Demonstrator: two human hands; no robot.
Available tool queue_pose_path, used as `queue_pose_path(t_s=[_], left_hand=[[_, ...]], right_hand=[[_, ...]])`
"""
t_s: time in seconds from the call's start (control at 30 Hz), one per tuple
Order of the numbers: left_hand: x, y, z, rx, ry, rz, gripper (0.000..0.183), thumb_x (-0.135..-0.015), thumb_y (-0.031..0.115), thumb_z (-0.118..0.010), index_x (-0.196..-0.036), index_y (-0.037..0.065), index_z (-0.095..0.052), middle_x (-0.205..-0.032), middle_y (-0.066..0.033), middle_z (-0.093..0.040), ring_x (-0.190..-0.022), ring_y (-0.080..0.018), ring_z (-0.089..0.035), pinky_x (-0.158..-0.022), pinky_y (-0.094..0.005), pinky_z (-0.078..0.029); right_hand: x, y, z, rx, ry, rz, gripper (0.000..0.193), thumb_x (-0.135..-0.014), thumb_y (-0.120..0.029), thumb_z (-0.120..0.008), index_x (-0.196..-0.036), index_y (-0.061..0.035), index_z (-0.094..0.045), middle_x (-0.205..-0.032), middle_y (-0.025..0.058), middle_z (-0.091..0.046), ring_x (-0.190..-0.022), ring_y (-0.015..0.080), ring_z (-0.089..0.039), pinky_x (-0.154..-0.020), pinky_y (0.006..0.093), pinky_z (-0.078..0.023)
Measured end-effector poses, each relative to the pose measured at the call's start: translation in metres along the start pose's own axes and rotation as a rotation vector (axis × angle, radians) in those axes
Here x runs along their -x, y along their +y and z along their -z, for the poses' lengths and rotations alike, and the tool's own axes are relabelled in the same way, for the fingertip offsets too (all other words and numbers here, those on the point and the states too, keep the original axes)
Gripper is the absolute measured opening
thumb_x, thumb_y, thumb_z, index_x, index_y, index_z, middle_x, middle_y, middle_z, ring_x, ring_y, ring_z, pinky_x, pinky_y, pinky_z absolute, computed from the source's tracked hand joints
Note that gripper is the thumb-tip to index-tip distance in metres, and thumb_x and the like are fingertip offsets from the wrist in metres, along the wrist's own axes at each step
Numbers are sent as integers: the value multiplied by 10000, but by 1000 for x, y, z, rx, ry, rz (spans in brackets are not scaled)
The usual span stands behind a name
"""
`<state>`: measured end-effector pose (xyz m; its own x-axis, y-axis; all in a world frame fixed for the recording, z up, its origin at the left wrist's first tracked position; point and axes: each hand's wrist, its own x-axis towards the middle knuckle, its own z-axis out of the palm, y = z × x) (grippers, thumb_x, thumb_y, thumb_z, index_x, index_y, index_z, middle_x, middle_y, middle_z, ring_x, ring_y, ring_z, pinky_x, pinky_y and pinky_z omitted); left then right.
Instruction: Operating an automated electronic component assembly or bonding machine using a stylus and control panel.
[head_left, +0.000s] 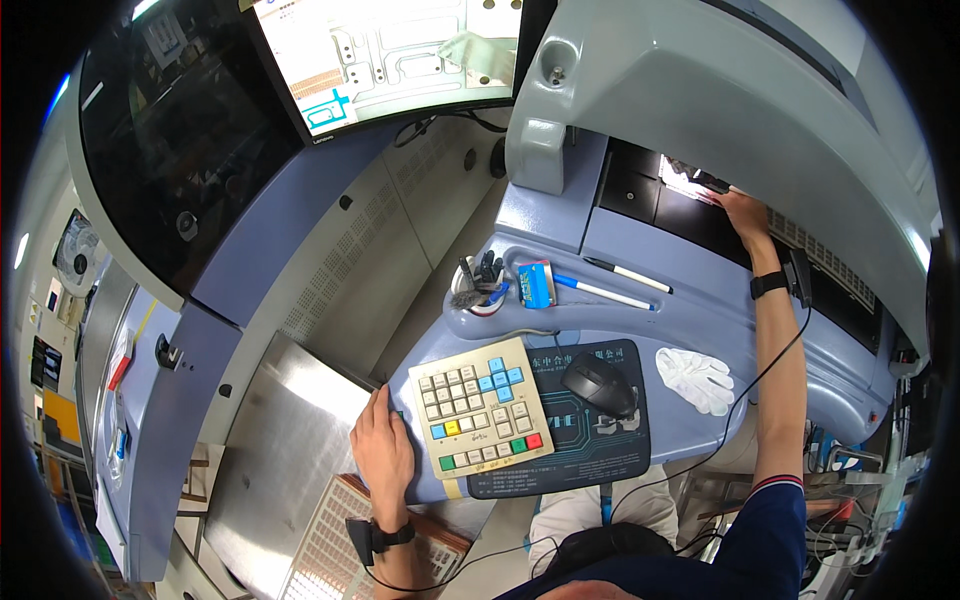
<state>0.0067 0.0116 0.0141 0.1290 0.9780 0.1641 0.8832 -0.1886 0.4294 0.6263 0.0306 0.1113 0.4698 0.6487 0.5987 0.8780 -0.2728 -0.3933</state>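
Head view: right hand (743, 213) under a machine's arch, left hand (383, 447) at the counter (690, 432)

Picture a clock face laid over the whole scene. At 2 o'clock, a bright lit patch (680, 180) glows on a black bed (628, 192) beneath a grey machine arch (720, 110). The right hand reaches to it from between 2 and 3 o'clock, fingertips at the patch's right edge. Glare and shadow surround those fingertips; how far open this grip is, and whether it has hold of anything, cannot be told.

At 7 o'clock, the left hand lies against the left edge of the blue-grey counter, its grip loosely extended, fingers close together. Whether it holds the edge cannot be told.

Just beside that hand, toward 6 o'clock, sits a cream keypad (480, 410) with coloured keys, overlapping a dark mouse pad (560, 480). A black mouse (600, 387) rests on the pad at 4 o'clock; a crumpled white glove (697, 380) lies between 3 and 4. At 11 o'clock, a monitor (390, 60) shows line patterns.
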Motion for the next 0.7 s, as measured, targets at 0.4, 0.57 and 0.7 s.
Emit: queue_pose_path(t_s=[0.4,0.57,0.7], left_hand=[[1,0,0,8,0,6,446,-1022,176,-474,-1444,55,-552,-1421,-165,-598,-1302,-339,-558,-1124,-459,-387],[1,0,-2,7,12,6,442,-1021,177,-475,-1441,64,-557,-1428,-160,-596,-1308,-335,-556,-1127,-458,-385],[0,0,1,2,-11,26,442,-1021,181,-474,-1441,67,-558,-1434,-157,-594,-1313,-334,-554,-1127,-456,-384]], right_hand=[[0,-3,3,-286,51,-30,208,-751,-119,-633,-690,-27,-456,-654,39,-481,-634,184,-442,-629,379,-380],[2,-1,6,-268,36,-4,242,-767,-134,-657,-691,-21,-457,-655,56,-489,-633,201,-442,-630,388,-382],[0,-3,4,-170,-9,18,199,-797,-169,-699,-775,-13,-577,-712,103,-592,-685,263,-540,-686,416,-443]])
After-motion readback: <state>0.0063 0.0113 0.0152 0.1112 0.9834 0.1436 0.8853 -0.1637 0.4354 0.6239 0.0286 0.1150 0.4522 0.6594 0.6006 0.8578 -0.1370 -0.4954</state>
